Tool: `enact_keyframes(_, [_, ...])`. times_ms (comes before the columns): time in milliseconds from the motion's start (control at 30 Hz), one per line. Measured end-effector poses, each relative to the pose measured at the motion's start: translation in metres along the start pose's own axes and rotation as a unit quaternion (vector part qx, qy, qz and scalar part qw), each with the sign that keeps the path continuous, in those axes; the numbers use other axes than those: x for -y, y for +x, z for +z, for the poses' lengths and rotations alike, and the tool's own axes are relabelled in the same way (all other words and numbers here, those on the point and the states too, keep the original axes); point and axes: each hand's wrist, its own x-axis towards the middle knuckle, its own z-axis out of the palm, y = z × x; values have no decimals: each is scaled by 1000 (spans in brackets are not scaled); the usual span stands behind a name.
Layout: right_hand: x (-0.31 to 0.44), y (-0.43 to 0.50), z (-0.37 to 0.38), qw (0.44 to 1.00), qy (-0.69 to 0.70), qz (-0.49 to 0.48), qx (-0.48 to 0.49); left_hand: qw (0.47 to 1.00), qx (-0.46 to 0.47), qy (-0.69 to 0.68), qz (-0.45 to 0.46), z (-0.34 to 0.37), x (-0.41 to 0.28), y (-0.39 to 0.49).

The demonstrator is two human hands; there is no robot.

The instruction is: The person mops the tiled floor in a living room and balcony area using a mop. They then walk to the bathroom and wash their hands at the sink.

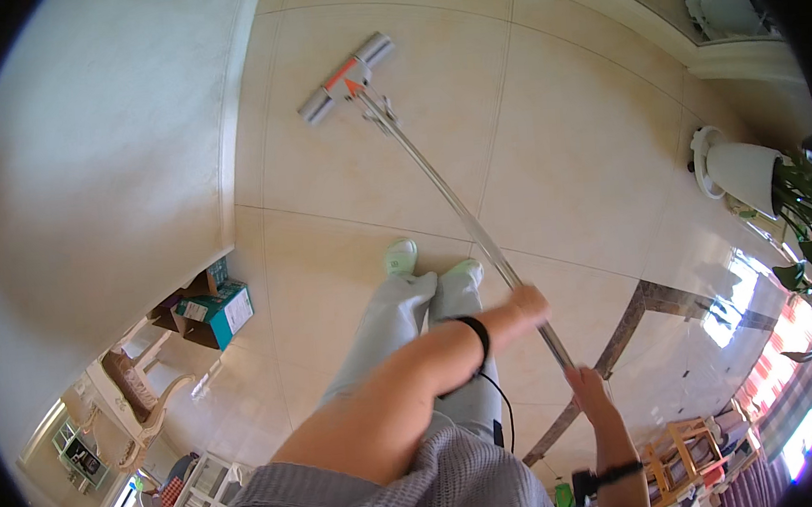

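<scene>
Both my hands are closed around the metal pole of a roller sponge mop. My left hand grips it farther down, towards the head, and is slightly blurred. Nearer my body, my right hand holds the upper part. The bare metal pole slants away from me to the upper left. At its far end the mop head, silver with an orange-red strip, lies on the beige tiled floor. Between the pole and the wall stand my feet in pale green slippers.
A white wall with a baseboard runs along the left. An open teal cardboard box sits past its corner, near an ornate chair. On the right are a white planter on a wheeled base and a wooden chair.
</scene>
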Motion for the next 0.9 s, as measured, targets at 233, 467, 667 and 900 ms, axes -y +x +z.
enact_keyframes(233, [269, 57, 123, 993, 46, -85, 64, 956, -68, 180, -222, -104, 205, -132])
enact_keyframes(467, [167, 20, 130, 990, 32, -78, 113, 966, -115, 129, -194, -5, 134, -139])
enact_keyframes(667, [-48, -39, 38, 987, -144, -73, 14, 981, -77, -16, -179, 92, -61, -58])
enact_keyframes(900, [-123, -94, 3, 997, -70, -2, 14, 988, -75, -21, -133, 132, -162, -44])
